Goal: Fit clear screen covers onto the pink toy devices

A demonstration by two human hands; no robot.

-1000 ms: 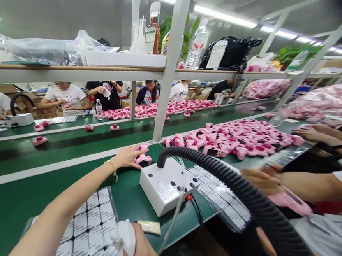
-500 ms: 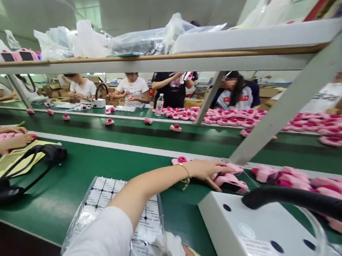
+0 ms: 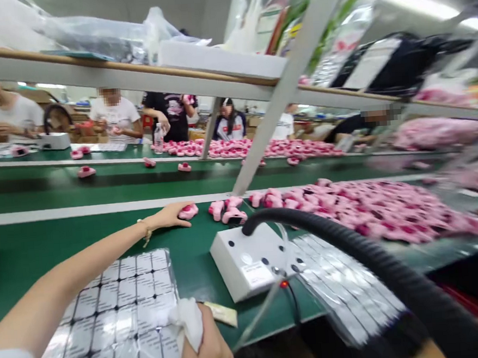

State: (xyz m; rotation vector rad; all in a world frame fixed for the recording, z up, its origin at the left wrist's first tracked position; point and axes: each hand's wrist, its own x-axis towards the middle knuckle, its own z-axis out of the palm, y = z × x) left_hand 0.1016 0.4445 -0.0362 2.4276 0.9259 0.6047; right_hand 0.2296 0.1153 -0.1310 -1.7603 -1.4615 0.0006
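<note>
My left hand (image 3: pixel 170 215) stretches out over the green bench, its thumb and fingers closed around a pink toy camera (image 3: pixel 189 211). A few more pink toy cameras (image 3: pixel 224 208) lie just right of it, one showing a dark screen. Low in the view, my right hand (image 3: pixel 207 345) grips a crumpled white cloth (image 3: pixel 189 320). That cloth is over the right edge of a plastic-wrapped sheet of white squares (image 3: pixel 125 301), which my left forearm crosses. A small cream-coloured packet (image 3: pixel 220 313) lies beside my right hand.
A white box (image 3: pixel 244 260) with a thick black hose (image 3: pixel 332 221) stands at the right. Behind it spreads a large heap of pink toy cameras (image 3: pixel 367 205). A slanted grey post (image 3: pixel 261 144) carries the overhead shelf (image 3: pixel 133 74). Several people sit or stand across the belt (image 3: pixel 112 188).
The view has turned right, bringing more of the pink heap into sight. My left hand has moved left from the cluster by the post to a separate toy camera. My right hand keeps the cloth.
</note>
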